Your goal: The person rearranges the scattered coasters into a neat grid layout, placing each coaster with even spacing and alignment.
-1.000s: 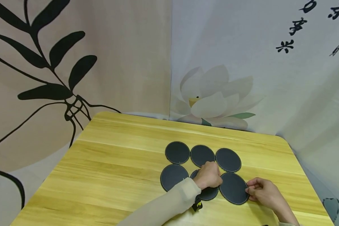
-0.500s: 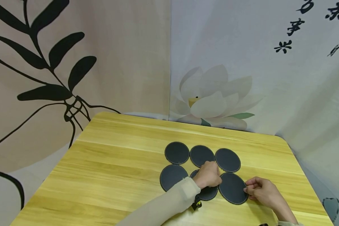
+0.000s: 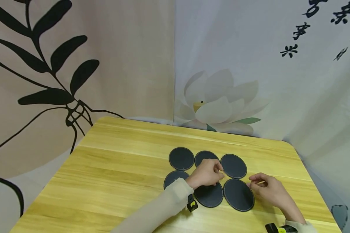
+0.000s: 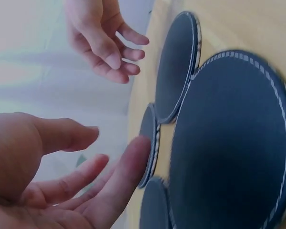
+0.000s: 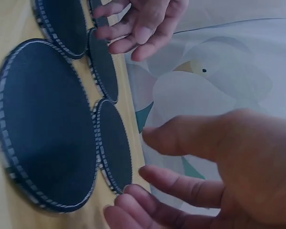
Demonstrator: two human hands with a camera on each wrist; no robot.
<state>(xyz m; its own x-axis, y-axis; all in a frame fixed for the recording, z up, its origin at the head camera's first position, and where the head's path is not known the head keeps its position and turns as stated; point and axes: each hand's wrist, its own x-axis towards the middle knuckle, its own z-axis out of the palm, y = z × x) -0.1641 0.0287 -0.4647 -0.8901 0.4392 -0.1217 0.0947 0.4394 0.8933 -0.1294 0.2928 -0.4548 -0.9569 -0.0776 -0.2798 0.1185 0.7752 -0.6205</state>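
Round black coasters with pale stitched edges lie flat on the wooden table in two rows of three. The front right coaster (image 3: 239,195) lies between my hands, touching the front middle coaster (image 3: 209,195) at its left. My left hand (image 3: 206,173) hovers over the middle of the group, partly covering the back middle coaster (image 3: 205,157) and the front left coaster (image 3: 175,178). In the left wrist view its thumb and fingers stand apart, holding nothing. Just right of the front right coaster is my right hand (image 3: 269,190), its loosely bent fingers holding nothing in the right wrist view.
The back left coaster (image 3: 181,158) and back right coaster (image 3: 233,166) complete the far row. The wooden table (image 3: 110,168) extends left of the group. Behind it hangs a printed curtain (image 3: 134,64). Dark straps with yellow marks sit at both wrists.
My left hand has lifted off the coasters and shifted left and away from me, its fingers loosening. My right hand has come off the front right coaster's edge. The coasters keep their arrangement.
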